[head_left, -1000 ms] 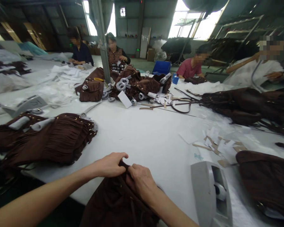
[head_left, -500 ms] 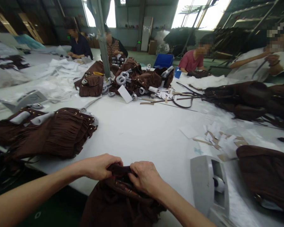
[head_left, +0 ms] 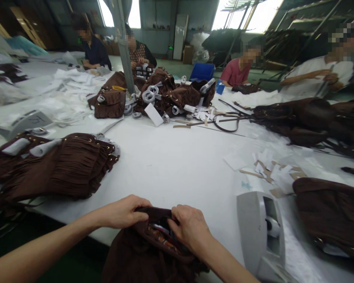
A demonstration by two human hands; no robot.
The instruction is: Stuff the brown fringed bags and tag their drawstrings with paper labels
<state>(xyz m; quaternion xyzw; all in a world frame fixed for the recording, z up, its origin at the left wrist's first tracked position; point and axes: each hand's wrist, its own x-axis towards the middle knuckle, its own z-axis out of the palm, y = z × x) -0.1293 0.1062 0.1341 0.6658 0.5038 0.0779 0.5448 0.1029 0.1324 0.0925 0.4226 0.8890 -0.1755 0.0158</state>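
Observation:
A dark brown bag (head_left: 141, 255) stands at the table's near edge, its mouth facing up. My left hand (head_left: 129, 211) pinches the left part of its rim, thumb on the near side. On the right part of the rim, my right hand (head_left: 190, 226) is closed with its fingers curled over the edge. Between the hands the mouth gapes, showing a patterned lining and something pale inside that I cannot make out. Folds of brown material hang down the bag's front, and its lower part runs out of the picture.
Fringed brown bags (head_left: 67, 165) with paper-wrapped parts lie left. A grey tape dispenser (head_left: 250, 232) stands right, beside another brown bag (head_left: 330, 216). Paper scraps (head_left: 271, 167) lie beyond it. More bags (head_left: 171, 92) are heaped round a metal post (head_left: 124, 51). Several people sit across the white table (head_left: 171, 161).
My hands have moved a little apart along the rim, and the bag's mouth is wider, with more of the lining showing. The whole view has shifted slightly.

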